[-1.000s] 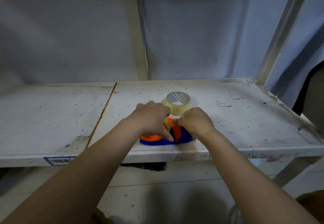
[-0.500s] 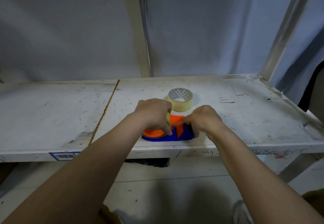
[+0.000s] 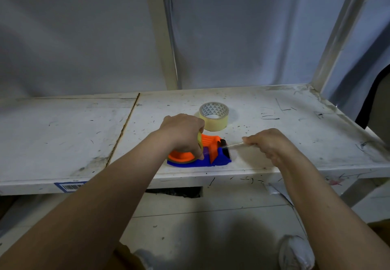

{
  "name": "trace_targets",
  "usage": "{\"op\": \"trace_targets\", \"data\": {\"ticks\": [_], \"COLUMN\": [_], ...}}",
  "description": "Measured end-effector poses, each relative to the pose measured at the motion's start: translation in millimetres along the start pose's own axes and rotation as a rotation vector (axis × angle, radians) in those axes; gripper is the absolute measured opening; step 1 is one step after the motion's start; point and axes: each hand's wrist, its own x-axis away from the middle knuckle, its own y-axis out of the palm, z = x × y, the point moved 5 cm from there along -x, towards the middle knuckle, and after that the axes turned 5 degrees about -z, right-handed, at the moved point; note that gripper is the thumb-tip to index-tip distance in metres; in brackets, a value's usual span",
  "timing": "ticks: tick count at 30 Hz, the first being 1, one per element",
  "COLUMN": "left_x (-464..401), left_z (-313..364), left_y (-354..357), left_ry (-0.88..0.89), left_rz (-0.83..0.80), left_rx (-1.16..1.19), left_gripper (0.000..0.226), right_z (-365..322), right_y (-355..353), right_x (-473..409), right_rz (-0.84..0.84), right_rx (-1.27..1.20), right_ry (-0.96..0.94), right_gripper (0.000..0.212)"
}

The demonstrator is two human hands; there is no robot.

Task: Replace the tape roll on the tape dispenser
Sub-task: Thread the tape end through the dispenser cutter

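Note:
A blue and orange tape dispenser point(image 3: 219, 159) lies near the front edge of the white shelf point(image 3: 63, 134). My left hand point(image 3: 183, 134) presses down on the yellowish tape roll point(image 3: 200, 143) mounted in it, hiding most of the roll. My right hand point(image 3: 270, 145) is to the right of the dispenser and pinches the free end of a clear tape strip point(image 3: 234, 145) stretched out over the cutter. A second, pale yellow tape roll point(image 3: 214, 116) lies flat on the shelf just behind the dispenser, untouched.
A seam point(image 3: 124, 130) runs across the shelf left of the dispenser. Upright posts stand at the back centre point(image 3: 162, 37) and back right point(image 3: 341, 31). A barcode label point(image 3: 70, 186) is on the front lip. My shoes point(image 3: 295, 253) show on the floor below.
My right hand has moved right, away from the dispenser, drawing a strip of tape out past the cutter. My left hand stays pressed on the mounted roll.

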Motion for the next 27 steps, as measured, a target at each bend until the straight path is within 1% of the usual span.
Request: {"op": "trace_targets", "data": {"ticks": [1,4,7,15,21,25,27], "left_x": [-0.1,0.1,0.8,1.1,1.6,0.4,-0.3], "left_z": [0.2,1.1,1.7,1.2,-0.3,-0.6,-1.5], "left_y": [0.0,0.0,-0.6,-0.7,-0.1,-0.3,0.5], "left_ry": [-0.001,-0.006,-0.007,-0.009,-0.018,-0.017,-0.021], "left_rz": [-0.003,-0.010,-0.011,-0.006,-0.011,-0.013,-0.020], "left_rx": [-0.005,-0.012,-0.008,-0.028,-0.024,-0.013,-0.006], "left_gripper": [0.069,0.070,0.069,0.072,0.074,0.074,0.074], "right_z": [1.9,6.7,10.6,23.1,27.5,26.8,26.1], "right_y": [-6.1,-14.0,-14.5,-20.5,-19.2,-19.1,-22.7], "right_x": [-0.1,-1.9,-7.9,-11.5,-6.1,0.9,2.8], "right_rz": [0.009,0.002,0.022,0.013,0.048,0.074,0.105], "right_rx": [-0.011,-0.015,-0.043,-0.199,-0.272,-0.296,-0.284], "right_ry": [0.004,0.035,0.055,0.073,0.087,0.063,0.030], "right_gripper": [0.018,0.023,0.023,0.007,0.004,0.007,0.018]}}
